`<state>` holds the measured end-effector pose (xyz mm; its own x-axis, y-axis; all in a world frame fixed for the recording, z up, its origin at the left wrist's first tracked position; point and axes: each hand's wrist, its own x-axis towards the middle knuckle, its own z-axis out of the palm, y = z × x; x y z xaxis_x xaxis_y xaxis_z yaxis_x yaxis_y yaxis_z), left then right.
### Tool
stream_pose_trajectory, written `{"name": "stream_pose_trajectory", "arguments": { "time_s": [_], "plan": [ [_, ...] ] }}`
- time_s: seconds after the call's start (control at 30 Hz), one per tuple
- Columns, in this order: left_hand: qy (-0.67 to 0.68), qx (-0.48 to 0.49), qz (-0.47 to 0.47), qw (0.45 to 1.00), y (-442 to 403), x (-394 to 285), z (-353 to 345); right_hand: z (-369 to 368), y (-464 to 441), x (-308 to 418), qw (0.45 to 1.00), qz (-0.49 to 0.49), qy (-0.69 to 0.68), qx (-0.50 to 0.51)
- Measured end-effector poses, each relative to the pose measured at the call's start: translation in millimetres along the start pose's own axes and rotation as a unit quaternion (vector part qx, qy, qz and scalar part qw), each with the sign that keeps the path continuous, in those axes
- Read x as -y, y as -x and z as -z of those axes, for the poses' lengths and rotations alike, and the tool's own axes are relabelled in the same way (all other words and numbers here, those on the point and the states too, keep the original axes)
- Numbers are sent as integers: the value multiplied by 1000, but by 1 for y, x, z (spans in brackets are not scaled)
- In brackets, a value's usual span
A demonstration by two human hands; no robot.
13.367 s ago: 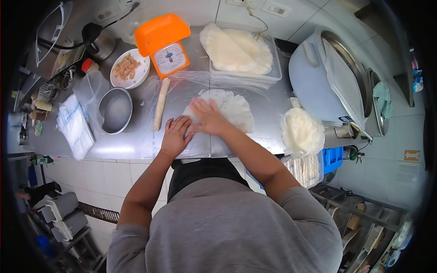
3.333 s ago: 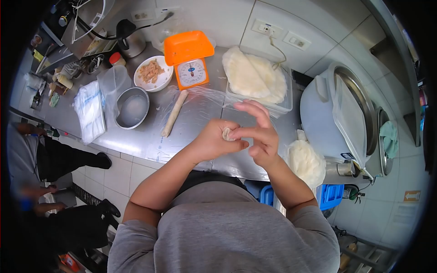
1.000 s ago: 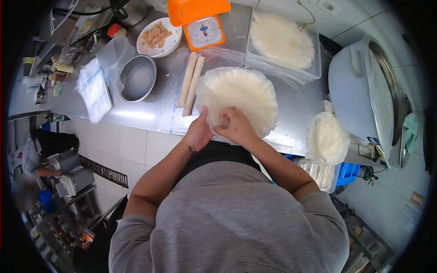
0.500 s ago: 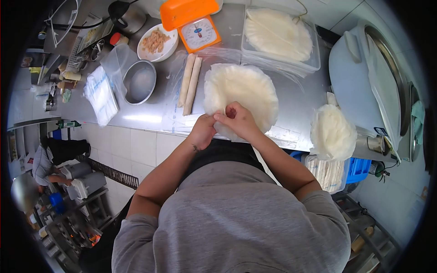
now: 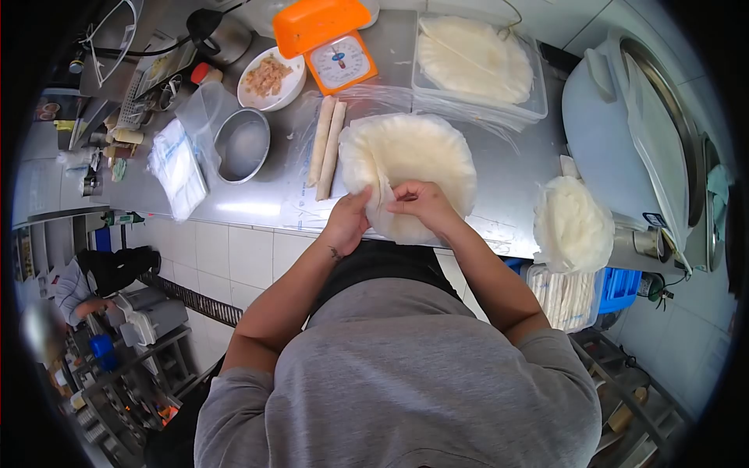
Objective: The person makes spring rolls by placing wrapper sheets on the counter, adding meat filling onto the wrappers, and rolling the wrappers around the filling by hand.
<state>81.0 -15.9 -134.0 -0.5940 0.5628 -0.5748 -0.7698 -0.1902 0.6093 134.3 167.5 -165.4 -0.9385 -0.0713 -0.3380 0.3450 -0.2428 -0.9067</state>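
Note:
A stack of thin, pale round wrappers (image 5: pixel 425 152) lies in front of me by the table's near edge. My left hand (image 5: pixel 347 223) pinches the near left edge of the top wrapper, thumb on top. Just to its right, my right hand (image 5: pixel 425 207) has its thumb and fingertips closed on the same lifted edge. A raised fold runs up from the fingers across the stack's left side. Left of the stack, two long pale rolls (image 5: pixel 324 148) lie side by side on clear plastic.
An orange kitchen scale (image 5: pixel 339 62) and a white bowl (image 5: pixel 290 95) of pinkish filling stand behind. At the back right is a clear container (image 5: pixel 538 109) of wrappers. More wrappers (image 5: pixel 573 226) hang over the right edge. A metal bowl (image 5: pixel 261 160) stands left. Another person works far left.
My hands have moved slightly apart, the right one to the right. The wrapper's near left edge now stands up more between them. The view has shifted a little.

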Motion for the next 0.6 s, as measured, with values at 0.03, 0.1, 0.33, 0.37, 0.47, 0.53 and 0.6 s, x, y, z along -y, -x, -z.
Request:
{"name": "stream_pose_trajectory", "arguments": {
  "time_s": [0.03,0.1,0.33,0.37,0.47,0.53,0.6],
  "plan": [
    [-13,-12,-2,1000,1,0,-2,0,0,-1,1000,-2,3,2],
    [-38,-35,-8,999,2,0,-8,0,-2,-4,1000,-6,20,-13],
    [-171,-142,-103,970,-12,9,16,26,-2,8,959,71,-228,-154],
    [-168,-132,-109,971,-9,6,18,35,3,17,953,80,-251,-147],
    [-176,-129,-110,970,-7,2,15,56,16,35,934,88,-313,-148],
    [-199,-133,-102,965,-9,1,13,67,21,38,938,82,-278,-189],
    [-239,-134,-94,957,-12,0,13,84,26,39,947,98,-197,-233]
  ]
}}
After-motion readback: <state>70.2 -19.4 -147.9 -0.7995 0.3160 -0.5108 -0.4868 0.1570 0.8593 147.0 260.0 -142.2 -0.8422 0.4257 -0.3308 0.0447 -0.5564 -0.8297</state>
